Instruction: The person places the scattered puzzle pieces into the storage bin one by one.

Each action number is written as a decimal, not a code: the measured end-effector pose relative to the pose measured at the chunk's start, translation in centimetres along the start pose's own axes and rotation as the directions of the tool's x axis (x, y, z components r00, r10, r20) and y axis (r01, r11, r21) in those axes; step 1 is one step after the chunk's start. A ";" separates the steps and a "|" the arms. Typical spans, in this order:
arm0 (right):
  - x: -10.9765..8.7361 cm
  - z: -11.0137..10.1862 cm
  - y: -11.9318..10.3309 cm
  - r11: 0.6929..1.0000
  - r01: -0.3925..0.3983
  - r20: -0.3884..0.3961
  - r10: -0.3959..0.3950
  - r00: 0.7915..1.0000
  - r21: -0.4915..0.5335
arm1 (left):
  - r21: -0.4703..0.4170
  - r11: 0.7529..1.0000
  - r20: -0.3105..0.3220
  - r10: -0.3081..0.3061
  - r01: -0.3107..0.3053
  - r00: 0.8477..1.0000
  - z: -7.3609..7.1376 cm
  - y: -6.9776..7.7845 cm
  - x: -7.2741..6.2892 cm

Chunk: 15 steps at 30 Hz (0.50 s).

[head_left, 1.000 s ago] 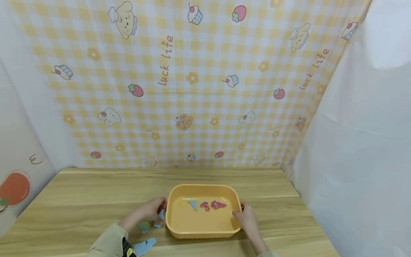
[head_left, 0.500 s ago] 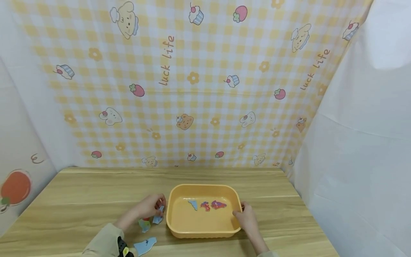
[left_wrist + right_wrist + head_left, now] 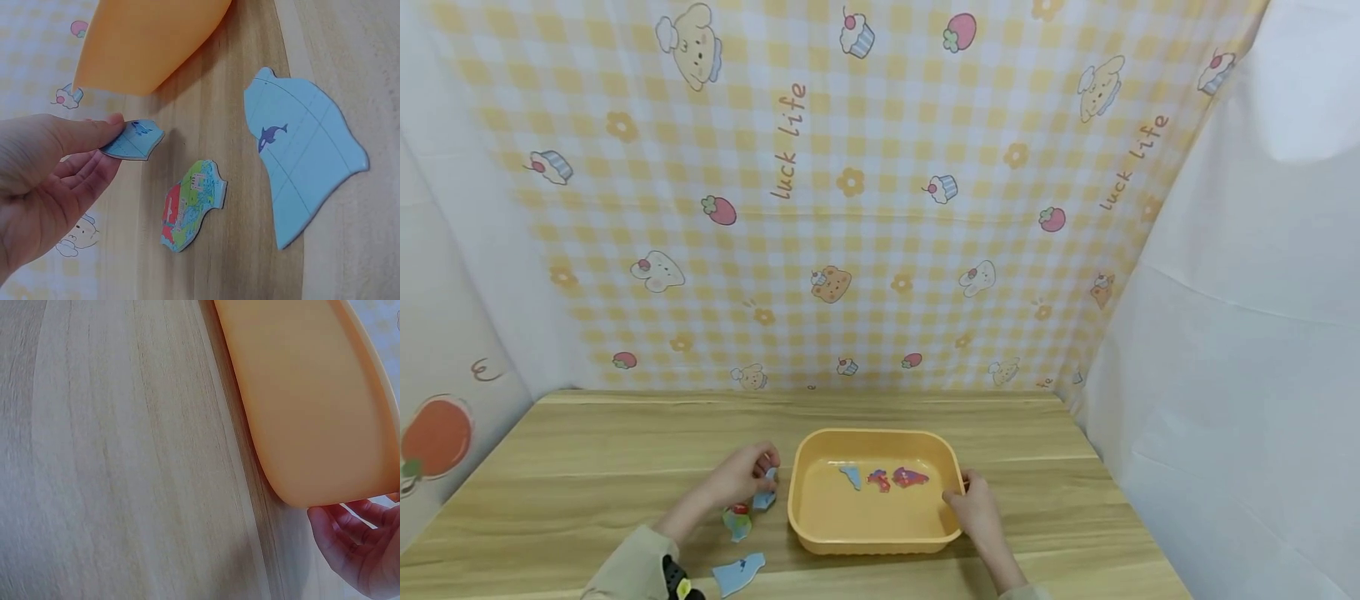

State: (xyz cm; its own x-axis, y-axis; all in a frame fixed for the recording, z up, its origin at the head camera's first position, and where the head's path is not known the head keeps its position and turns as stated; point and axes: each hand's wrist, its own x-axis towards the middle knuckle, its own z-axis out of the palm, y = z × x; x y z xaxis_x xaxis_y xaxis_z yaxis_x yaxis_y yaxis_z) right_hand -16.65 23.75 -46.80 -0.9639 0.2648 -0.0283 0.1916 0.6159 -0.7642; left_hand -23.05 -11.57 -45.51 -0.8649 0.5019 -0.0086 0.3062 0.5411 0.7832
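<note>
My left hand (image 3: 739, 477) pinches a small blue puzzle piece (image 3: 134, 140) between thumb and fingers, left of the yellow plastic bin (image 3: 876, 525). The held piece is tilted over the wooden table in the left wrist view. Nearby lie a green-and-red puzzle piece (image 3: 192, 206) and a larger light-blue puzzle piece (image 3: 306, 147) printed with an orca. With its thumb inside the wall, my right hand (image 3: 979, 507) grips the bin's right side; its other fingers are outside. Inside the bin are a light-blue piece (image 3: 852, 477) and two red-purple pieces (image 3: 911, 477).
The wooden table (image 3: 625, 467) runs back to a yellow checked curtain (image 3: 880, 250) with cartoon prints. White cloth (image 3: 1247, 358) hangs along the right side, and another printed cloth (image 3: 445, 350) hangs on the left.
My left hand has drawn back from the bin's left side, up and leftward, with the blue piece. The orca piece shows more fully. My right hand and the bin stay put.
</note>
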 end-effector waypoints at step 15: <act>0.0 -0.1 -0.1 1.000 0.000 0.003 0.000 1.000 0.017 | 0.000 0.998 -0.074 -0.064 0.064 0.995 -0.7 1.4 0.2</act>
State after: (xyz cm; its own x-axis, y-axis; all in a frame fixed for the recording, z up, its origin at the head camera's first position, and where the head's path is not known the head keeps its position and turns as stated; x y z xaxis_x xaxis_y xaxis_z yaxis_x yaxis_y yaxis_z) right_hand -16.62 23.74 -46.71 -0.9644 0.2629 -0.0304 0.1889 0.6031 -0.7750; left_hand -23.03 -11.20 -43.96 -0.9096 0.4153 -0.0125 0.2504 0.5719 0.7812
